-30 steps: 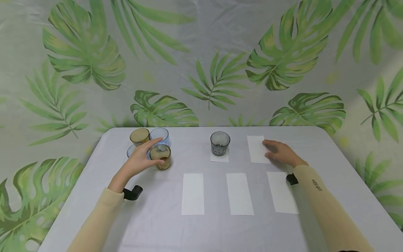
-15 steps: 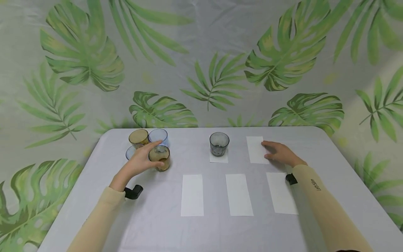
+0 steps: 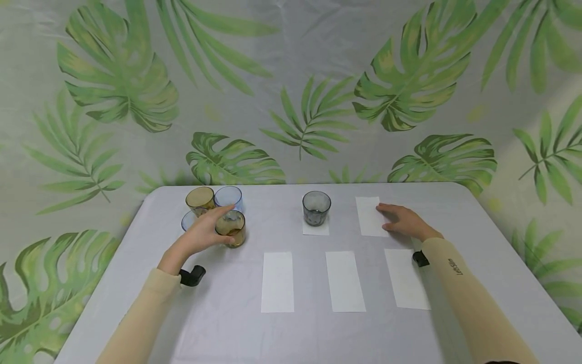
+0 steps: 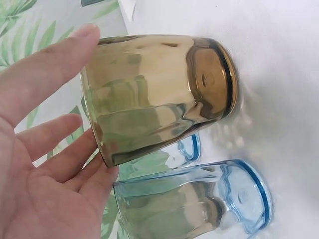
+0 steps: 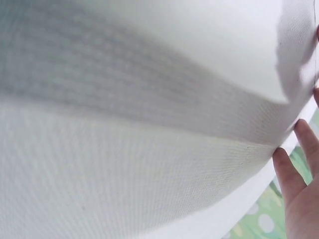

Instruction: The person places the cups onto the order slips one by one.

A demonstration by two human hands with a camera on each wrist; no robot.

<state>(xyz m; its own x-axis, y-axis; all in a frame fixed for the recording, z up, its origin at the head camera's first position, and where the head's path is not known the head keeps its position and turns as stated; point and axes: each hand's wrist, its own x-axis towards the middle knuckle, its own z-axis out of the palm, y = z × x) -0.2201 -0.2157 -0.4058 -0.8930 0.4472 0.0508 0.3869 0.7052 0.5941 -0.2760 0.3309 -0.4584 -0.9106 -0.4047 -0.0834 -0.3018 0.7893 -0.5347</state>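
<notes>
My left hand (image 3: 203,232) is spread around the left side of an amber glass (image 3: 236,235), which stands upright on the table. In the left wrist view, the thumb is by the rim of that amber glass (image 4: 149,94), and the fingers are apart from its wall. Just beyond is a blue glass (image 3: 229,197); another amber glass (image 3: 199,197) and another blue glass (image 3: 188,220) sit behind the hand, partly covered. My right hand (image 3: 406,221) rests its fingertips at the right edge of a white paper rectangle (image 3: 369,215).
A grey glass (image 3: 316,208) stands on a paper rectangle (image 3: 316,230) at the back middle. Nearer lie three more paper rectangles: left (image 3: 278,282), middle (image 3: 345,281) and right (image 3: 406,278). A leaf-patterned cloth (image 3: 236,101) hangs behind the white table (image 3: 309,338).
My left thumb has shifted slightly left at the front of the amber glass. The right hand and the other glasses stay practically where they were.
</notes>
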